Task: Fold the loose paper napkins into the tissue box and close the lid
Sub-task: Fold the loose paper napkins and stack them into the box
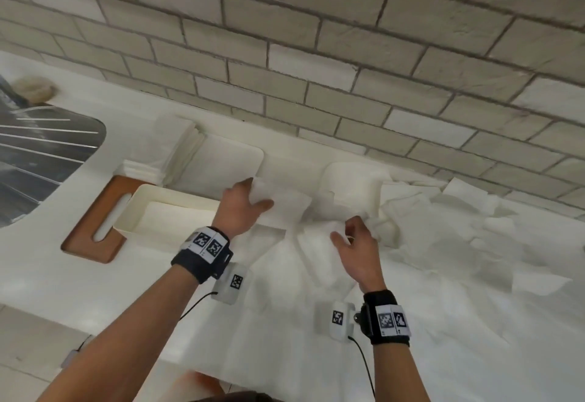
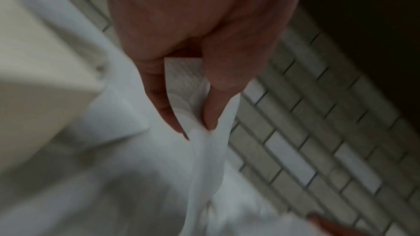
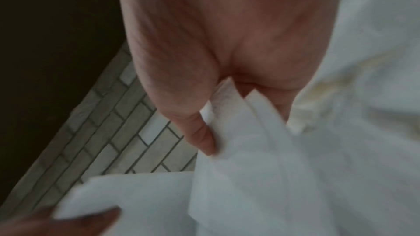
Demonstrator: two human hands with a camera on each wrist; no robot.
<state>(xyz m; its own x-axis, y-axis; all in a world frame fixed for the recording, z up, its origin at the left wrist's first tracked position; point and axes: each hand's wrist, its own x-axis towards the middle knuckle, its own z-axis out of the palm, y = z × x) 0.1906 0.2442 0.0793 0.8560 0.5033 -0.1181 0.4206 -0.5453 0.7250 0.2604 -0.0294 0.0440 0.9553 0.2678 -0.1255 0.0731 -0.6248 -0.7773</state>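
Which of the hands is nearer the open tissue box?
Left. The left hand pinches a napkin right beside the open tissue box; the right hand pinches napkin farther right.

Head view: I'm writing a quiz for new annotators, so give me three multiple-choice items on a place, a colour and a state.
1. Where is the open box? A left of the left hand; B right of the right hand; C in the sink.
2. What colour is the lid? A blue; B brown; C black.
3. What is the left hand doing? A resting flat; B holding a napkin; C gripping the lid.

A: the box sits left of that hand. B: the lid is wood-brown. B: in the left wrist view fingers pinch the napkin.
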